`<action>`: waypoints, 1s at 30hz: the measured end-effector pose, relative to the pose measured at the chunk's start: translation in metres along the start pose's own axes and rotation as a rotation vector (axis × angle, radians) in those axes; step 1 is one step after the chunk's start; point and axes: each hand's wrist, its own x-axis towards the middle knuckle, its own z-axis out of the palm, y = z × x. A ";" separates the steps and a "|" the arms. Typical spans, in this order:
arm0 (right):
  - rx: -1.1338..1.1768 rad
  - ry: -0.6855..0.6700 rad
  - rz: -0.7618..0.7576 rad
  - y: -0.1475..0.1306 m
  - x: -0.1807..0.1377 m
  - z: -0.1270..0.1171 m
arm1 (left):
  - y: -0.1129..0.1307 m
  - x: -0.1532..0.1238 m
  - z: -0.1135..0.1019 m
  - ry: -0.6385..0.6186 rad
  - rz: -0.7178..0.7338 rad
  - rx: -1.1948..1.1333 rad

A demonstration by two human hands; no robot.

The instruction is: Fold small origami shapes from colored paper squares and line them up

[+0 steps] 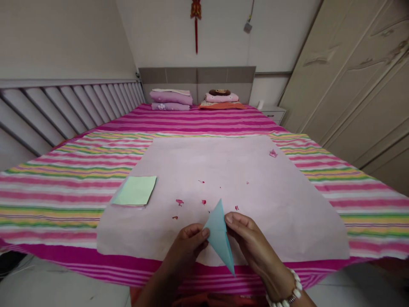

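Observation:
A light-blue piece of paper [218, 232], folded into a triangle, is held up above the near edge of the bed. My left hand [189, 244] pinches its left corner between thumb and fingers. On the other side, my right hand [247, 238] grips the paper's right edge with the thumb at the upper part; its other fingers are partly hidden behind. A crease runs across the middle of the triangle. Under the paper lies a large pale sheet [204, 157] with several small red marks or holes. A bracelet of white beads [292, 294] circles my right wrist.
At left lies a stack of coloured paper [136, 190], light green on top. A small pink folded paper piece [272, 153] sits at the sheet's far right. Folded bedding [171, 99] is by the headboard; a railing [73, 106] runs along the left and a wardrobe [351, 76] stands right.

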 end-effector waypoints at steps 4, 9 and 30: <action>-0.004 -0.021 -0.016 -0.001 0.000 0.001 | 0.000 -0.001 0.001 0.005 -0.020 -0.048; -0.037 -0.054 -0.031 0.002 -0.002 -0.001 | -0.003 0.000 0.000 -0.024 -0.053 -0.116; -0.186 0.033 -0.189 0.005 0.001 -0.007 | -0.017 0.008 -0.003 -0.103 -0.105 -0.315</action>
